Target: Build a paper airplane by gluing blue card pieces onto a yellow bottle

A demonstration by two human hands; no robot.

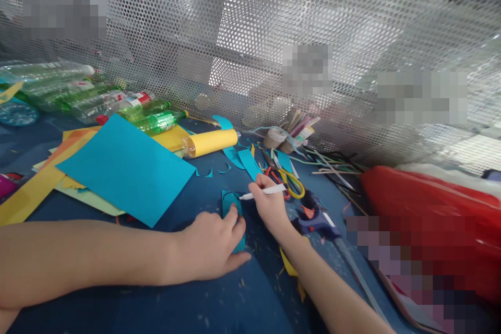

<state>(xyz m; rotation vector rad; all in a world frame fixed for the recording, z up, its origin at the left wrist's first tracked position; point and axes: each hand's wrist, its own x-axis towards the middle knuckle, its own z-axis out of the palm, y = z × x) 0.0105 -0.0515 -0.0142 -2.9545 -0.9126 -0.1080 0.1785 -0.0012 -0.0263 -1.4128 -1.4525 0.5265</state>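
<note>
My right hand [269, 201] grips a white marker [278, 189], its tip at the upper end of a small blue paper strip [226, 198]. A dark curved line shows on the strip near that tip. Over the lower part of the strip lies my left hand [219, 240], fingers stretched and slightly apart, pressing it to the blue table [156, 305]. Just beyond my right hand are scissors with yellow handles [299, 188] and red-handled ones, partly covered. A blue glue gun [319, 222] lies to the right of my right wrist.
A large blue sheet [125, 167] tops a paper pile at left. Several plastic bottles [158, 122] lie behind it, one wrapped in yellow paper [213, 142]. Blue scraps [248, 163] and sticks lie ahead. A red plastic bag [426, 209] is at right, a perforated metal screen [250, 26] behind.
</note>
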